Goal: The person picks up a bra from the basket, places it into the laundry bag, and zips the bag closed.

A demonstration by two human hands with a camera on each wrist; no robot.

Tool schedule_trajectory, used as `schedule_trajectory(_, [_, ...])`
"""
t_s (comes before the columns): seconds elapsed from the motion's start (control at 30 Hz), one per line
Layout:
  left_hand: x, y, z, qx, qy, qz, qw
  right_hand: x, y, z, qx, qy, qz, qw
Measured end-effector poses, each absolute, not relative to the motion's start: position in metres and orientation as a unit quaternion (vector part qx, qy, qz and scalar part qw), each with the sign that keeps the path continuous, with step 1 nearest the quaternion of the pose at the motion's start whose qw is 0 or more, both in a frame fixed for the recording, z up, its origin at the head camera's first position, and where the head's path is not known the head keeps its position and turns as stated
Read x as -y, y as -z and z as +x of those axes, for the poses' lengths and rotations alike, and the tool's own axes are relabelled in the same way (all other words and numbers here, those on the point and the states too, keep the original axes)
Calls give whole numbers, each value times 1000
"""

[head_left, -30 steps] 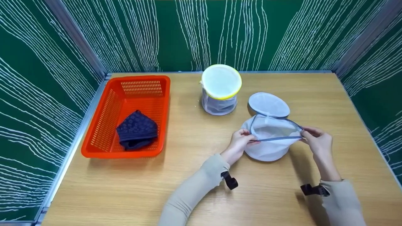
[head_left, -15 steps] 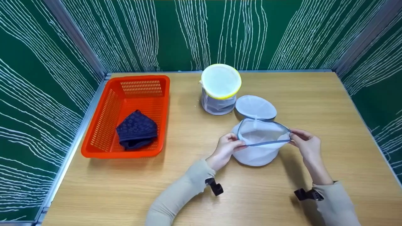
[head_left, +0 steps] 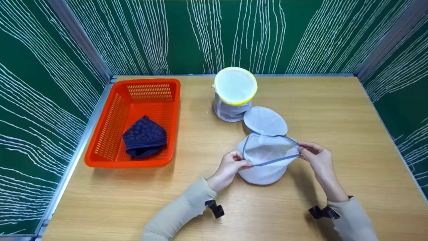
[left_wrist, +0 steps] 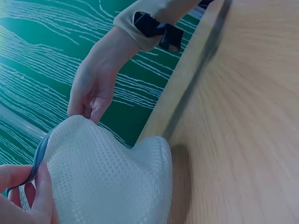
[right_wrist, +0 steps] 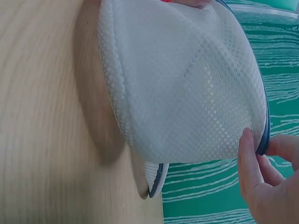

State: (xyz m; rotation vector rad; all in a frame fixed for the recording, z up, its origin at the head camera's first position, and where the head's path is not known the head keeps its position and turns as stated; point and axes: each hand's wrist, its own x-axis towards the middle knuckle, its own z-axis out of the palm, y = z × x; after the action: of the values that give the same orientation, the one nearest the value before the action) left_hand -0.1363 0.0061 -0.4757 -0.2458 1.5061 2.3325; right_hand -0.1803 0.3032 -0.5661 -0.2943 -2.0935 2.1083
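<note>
An orange plastic basket (head_left: 100, 147) with slotted walls sits on the left part of the light wooden table (head_left: 334, 110), close to the table's left edge. Inside it, toward the near end, lies a folded dark blue cloth (head_left: 144, 137) with a small pale pattern. Near the middle of the far side of the table stands a round white mesh container (head_left: 234, 97), its flat top ringed in yellow (head_left: 255, 88), upright and well apart from the basket. Green panels (head_left: 40, 67) streaked with thin white lines wall in the table on the left, back and right, joined at the corners by grey metal posts (head_left: 83, 43).
</note>
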Motion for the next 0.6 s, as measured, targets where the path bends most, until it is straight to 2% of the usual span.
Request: schedule_trajectory(0.6, [39, 476, -115, -557, -815, -75, 140, -256, 565, -168, 673, -738, -50, 16])
